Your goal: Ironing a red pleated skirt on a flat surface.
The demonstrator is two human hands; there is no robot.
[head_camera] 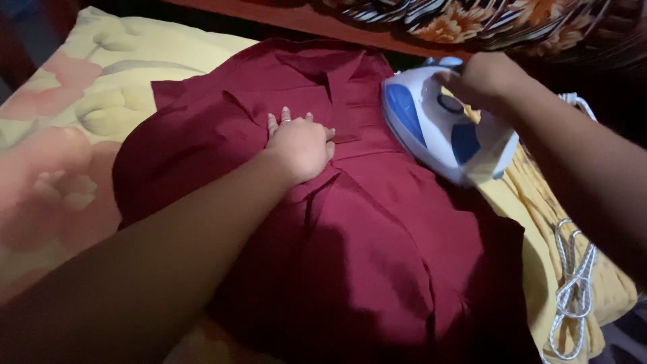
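Left hand (300, 143) flat on maroon garment (377, 256), right hand (482, 82) gripping blue-white iron (438, 128) just beside it

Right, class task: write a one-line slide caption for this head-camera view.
Left hand flattens a maroon garment on a floral sheet while the right hand holds a blue-and-white iron.

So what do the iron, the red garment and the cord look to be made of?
Iron: glossy moulded plastic, white with blue panels; it shines in the light.
Red garment: matte woven cloth, probably cotton or a blend; soft folds and creases, no sheen.
Cord: looks fabric-braided, with a white and dark speckled weave.
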